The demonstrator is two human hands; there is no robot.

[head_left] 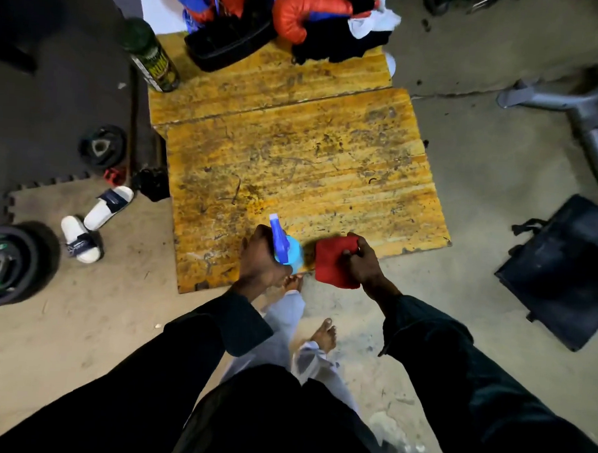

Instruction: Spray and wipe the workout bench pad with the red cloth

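Note:
My left hand [260, 259] grips a light blue spray bottle [289, 255] with a blue trigger head, held upright over the near edge of the worn yellow board [303, 171]. My right hand [363, 260] holds a folded red cloth [333, 262] just right of the bottle, at the same near edge. A black padded piece [559, 268], possibly the bench pad, lies on the floor to the right, apart from both hands. A grey metal frame [590, 119] stands behind it.
Red boxing gloves [307, 14], a black basket [230, 42] and dark clothing sit at the board's far end. A green can [151, 55] stands at far left. Weight plates [102, 147] and white slides [95, 221] lie left. My bare feet [323, 333] stand on concrete.

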